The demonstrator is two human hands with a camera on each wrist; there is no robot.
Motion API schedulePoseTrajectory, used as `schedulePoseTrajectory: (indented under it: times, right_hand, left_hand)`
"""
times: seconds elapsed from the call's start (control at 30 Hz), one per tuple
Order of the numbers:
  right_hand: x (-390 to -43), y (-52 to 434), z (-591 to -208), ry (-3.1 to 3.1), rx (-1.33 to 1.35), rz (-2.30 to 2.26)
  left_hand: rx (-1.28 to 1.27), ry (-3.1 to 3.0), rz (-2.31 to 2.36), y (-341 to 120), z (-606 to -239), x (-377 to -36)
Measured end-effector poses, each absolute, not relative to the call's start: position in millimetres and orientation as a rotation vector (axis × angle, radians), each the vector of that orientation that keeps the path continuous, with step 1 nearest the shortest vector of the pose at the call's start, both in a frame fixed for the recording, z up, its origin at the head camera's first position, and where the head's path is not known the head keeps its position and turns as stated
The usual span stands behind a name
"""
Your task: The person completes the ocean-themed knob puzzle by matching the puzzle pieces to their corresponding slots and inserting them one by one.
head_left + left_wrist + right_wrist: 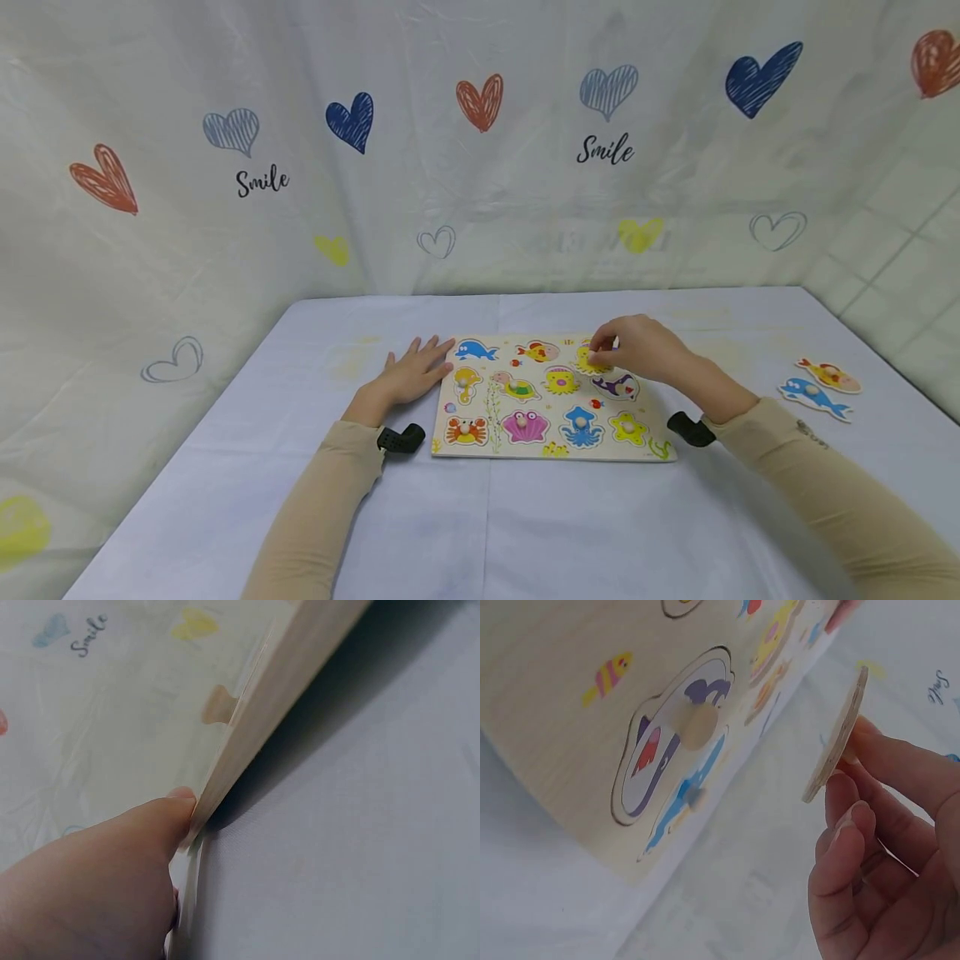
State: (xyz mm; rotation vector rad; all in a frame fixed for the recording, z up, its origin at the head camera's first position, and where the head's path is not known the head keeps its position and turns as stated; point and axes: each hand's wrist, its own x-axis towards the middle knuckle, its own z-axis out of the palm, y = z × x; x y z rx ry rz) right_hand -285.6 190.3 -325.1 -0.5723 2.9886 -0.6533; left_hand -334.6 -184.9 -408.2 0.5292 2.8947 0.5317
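Observation:
A wooden peg puzzle board (501,454) with sea-animal pictures lies on the table. My right hand (647,346) pinches a yellow puzzle piece (587,364) above the board's far right part, beside the purple whale piece (617,386). In the right wrist view the pinched piece (838,739) is tilted, edge-on, and apart from the board. My left hand (408,372) is flat with fingers spread at the board's far left corner, near the blue whale picture (476,350). In the left wrist view the thumb (169,814) touches the board's side edge (255,720).
Two loose puzzle pieces lie on the table at the right: a red and yellow fish (828,376) and a blue whale (813,399). Knobbed pieces such as the crab (467,431) and squid (581,429) sit on the board. A printed curtain (480,192) hangs behind the table.

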Motion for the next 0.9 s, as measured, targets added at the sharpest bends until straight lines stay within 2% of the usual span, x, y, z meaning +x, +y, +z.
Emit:
schedulePoseTrajectory:
  times: [0.9]
  right_hand:
    - [-310,146,-336,2.835,-0.601,-0.338]
  left_hand:
    - [0.540,2.884,0.554,-186,-408,-334]
